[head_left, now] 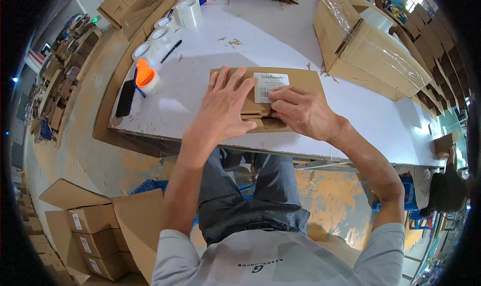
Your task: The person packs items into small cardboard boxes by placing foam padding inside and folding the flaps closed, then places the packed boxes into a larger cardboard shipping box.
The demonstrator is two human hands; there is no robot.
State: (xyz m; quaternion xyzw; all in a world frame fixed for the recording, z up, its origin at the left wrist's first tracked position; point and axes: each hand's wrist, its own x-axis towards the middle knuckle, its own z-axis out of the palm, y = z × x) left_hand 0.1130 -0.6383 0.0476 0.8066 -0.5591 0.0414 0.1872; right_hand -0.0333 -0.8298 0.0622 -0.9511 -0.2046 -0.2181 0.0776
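A flat brown cardboard box [306, 79] lies on the white tabletop, close to its near edge. On its top face is a white printed label [263, 89] with a barcode. My left hand [224, 103] rests over the box's left part, fingers spread toward the far side and thumb near the front edge. My right hand [306, 114] is closed, its bent fingers against the label's lower right part. Its thumb is low by the front flap [270, 123]. Whatever is between the right fingers is hidden.
Tape rolls [189, 14], an orange tape dispenser [146, 75], a black pen [171, 51] and a phone [125, 98] line the table's left side. A large carton [371, 60] stands at the right. An open carton [138, 226] holding small boxes [97, 218] sits at lower left.
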